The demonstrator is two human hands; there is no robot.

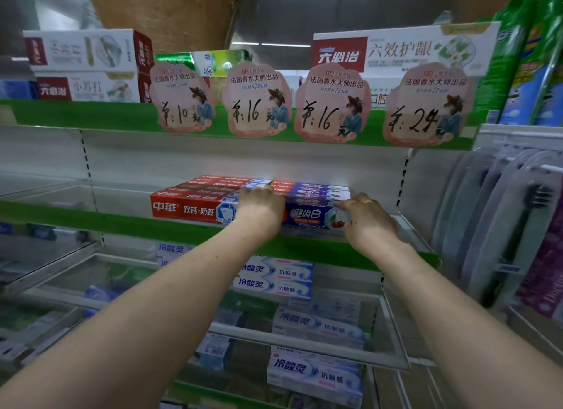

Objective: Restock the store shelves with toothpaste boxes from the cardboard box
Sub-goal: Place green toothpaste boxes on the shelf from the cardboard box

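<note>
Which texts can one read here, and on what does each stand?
"中華 双钙·防蛀": red box, middle shelf.
"健齿白": blue box beside it.
"六必治 六效护龈": large white box, top shelf.
"六必治 小苏打": left white box, top shelf.
"法国香水大师出品", "10元", "16元", "16元", "24": pink price tags.
"冷酸灵 抗敏感": white-blue boxes, lower shelves.
Other print: too small or blurred.

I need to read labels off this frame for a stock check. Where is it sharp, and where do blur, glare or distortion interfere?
Head view: the price tags and front red toothpaste box read sharply; glare whitens the rear boxes behind it; the left shelves and top-left boxes are soft; the wide lens bows the green shelf edge.
</note>
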